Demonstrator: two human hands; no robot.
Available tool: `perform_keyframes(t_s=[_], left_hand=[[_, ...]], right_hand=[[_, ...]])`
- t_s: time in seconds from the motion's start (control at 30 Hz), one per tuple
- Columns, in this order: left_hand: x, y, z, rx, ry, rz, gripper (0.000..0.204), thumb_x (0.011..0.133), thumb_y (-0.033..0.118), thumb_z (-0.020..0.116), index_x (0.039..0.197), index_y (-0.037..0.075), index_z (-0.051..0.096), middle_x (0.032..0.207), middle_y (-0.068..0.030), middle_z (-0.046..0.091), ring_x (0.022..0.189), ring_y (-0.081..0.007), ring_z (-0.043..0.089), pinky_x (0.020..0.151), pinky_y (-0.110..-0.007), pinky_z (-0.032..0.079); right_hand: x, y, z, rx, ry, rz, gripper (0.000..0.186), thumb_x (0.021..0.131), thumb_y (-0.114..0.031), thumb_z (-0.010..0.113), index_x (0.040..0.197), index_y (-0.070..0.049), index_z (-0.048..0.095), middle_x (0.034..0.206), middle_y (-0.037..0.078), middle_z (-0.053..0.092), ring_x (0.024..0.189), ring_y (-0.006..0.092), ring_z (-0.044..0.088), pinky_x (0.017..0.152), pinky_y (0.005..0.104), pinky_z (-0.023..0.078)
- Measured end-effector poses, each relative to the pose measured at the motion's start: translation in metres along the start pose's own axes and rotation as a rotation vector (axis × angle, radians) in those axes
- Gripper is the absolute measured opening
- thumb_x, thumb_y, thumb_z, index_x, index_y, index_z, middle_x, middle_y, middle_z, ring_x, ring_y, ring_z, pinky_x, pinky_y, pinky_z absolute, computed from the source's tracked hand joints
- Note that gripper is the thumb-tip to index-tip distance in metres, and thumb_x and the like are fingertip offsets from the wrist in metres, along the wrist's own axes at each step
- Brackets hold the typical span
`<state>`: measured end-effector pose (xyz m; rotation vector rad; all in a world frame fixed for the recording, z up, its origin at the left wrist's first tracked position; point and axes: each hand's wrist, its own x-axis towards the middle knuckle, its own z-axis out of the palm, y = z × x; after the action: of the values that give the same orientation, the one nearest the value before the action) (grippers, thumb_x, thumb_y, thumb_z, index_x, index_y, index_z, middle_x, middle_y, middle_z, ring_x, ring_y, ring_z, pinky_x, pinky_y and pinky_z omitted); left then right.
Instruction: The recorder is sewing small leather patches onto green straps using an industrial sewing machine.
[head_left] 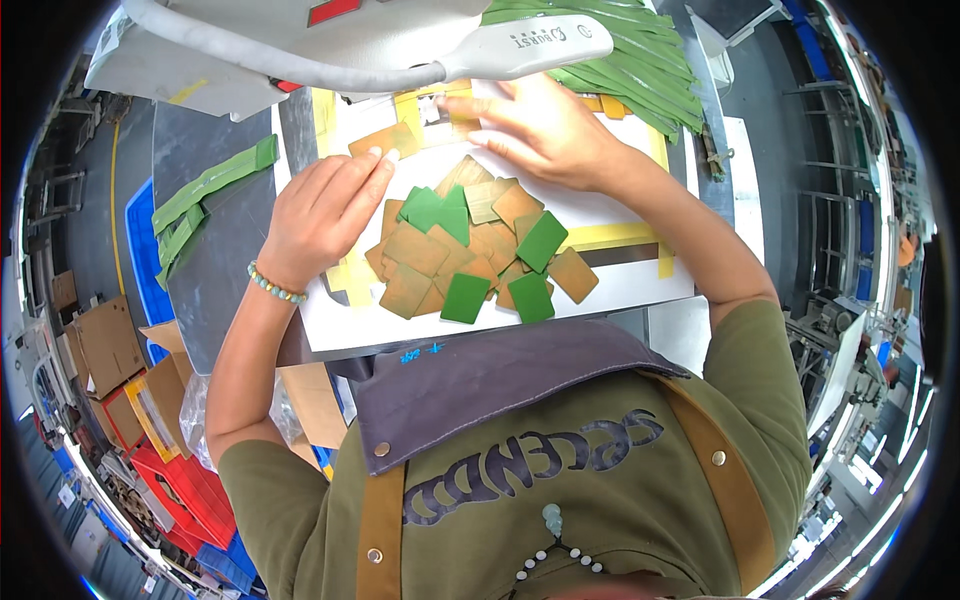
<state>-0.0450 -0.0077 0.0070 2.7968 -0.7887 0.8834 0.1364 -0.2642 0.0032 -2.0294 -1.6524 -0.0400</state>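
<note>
A loose pile of small flat leather-like pieces [415, 250] lies on a white board [340, 330], some brown, some green, with rounded corners. To the left of the pile, my left hand [325, 205] has its thumb and fingertips closed at the edge of a brown piece [388, 140]. My right hand [550, 130] reaches in from the right, fingers stretched out toward a yellow-edged slot [433, 108] below the machine head [240, 50]. Whether its fingertips touch a piece there is unclear. Yellow tape strips [610, 236] mark the board.
A white lamp-like arm [530, 48] crosses above my hands. Long green strips [630, 60] are heaped at the back right, and more green strips [215, 185] lie on the left. Cardboard boxes [105, 335] and a red crate [185, 490] stand at the lower left.
</note>
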Motion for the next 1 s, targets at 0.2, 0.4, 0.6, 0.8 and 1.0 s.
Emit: perform_keyframes(t_s=[0.2, 0.4, 0.6, 0.8, 1.0], left_hand=[[0.018, -0.015, 0.020, 0.029, -0.016, 0.085, 0.036, 0.075, 0.004, 0.074, 0.110, -0.002, 0.077, 0.107, -0.0113, 0.073, 0.089, -0.0252, 0.071, 0.072, -0.035, 0.058], [0.028, -0.027, 0.041, -0.008, -0.051, 0.088, 0.033, 0.076, 0.004, 0.075, 0.109, -0.001, 0.076, 0.105, -0.0095, 0.073, 0.091, -0.0247, 0.071, 0.072, -0.035, 0.058], [0.033, -0.025, 0.044, 0.001, -0.070, 0.081, 0.033, 0.078, 0.002, 0.074, 0.110, 0.000, 0.076, 0.113, -0.0097, 0.075, 0.092, -0.0252, 0.071, 0.075, -0.034, 0.060], [0.038, -0.022, 0.042, 0.085, -0.140, 0.127, 0.032, 0.078, 0.003, 0.074, 0.109, 0.000, 0.076, 0.123, -0.0094, 0.076, 0.096, -0.0247, 0.071, 0.081, -0.033, 0.061], [0.043, -0.018, 0.039, 0.119, -0.199, 0.123, 0.031, 0.078, 0.002, 0.074, 0.109, -0.001, 0.075, 0.119, -0.0096, 0.076, 0.099, -0.0240, 0.071, 0.084, -0.033, 0.062]], right_hand=[[-0.001, 0.006, 0.012, -0.050, 0.030, -0.046, 0.035, 0.100, -0.030, 0.069, 0.131, -0.014, 0.074, 0.144, 0.014, 0.061, 0.134, 0.0347, 0.055, 0.111, 0.0480, 0.045], [-0.003, 0.010, 0.017, -0.028, 0.116, -0.074, 0.029, 0.098, -0.026, 0.071, 0.123, -0.011, 0.076, 0.135, 0.011, 0.066, 0.128, 0.0323, 0.060, 0.107, 0.0470, 0.047], [-0.005, 0.012, 0.013, 0.058, 0.162, -0.054, 0.026, 0.096, -0.020, 0.073, 0.117, -0.007, 0.077, 0.122, 0.009, 0.074, 0.117, 0.0290, 0.067, 0.101, 0.0447, 0.052], [-0.004, 0.014, 0.016, -0.032, 0.193, -0.130, 0.025, 0.095, -0.020, 0.074, 0.116, -0.008, 0.078, 0.123, 0.006, 0.075, 0.118, 0.0258, 0.067, 0.099, 0.0421, 0.054], [-0.002, 0.014, 0.019, -0.087, 0.209, -0.181, 0.026, 0.094, -0.021, 0.075, 0.116, -0.009, 0.079, 0.123, 0.003, 0.076, 0.118, 0.0247, 0.067, 0.097, 0.0413, 0.054]])
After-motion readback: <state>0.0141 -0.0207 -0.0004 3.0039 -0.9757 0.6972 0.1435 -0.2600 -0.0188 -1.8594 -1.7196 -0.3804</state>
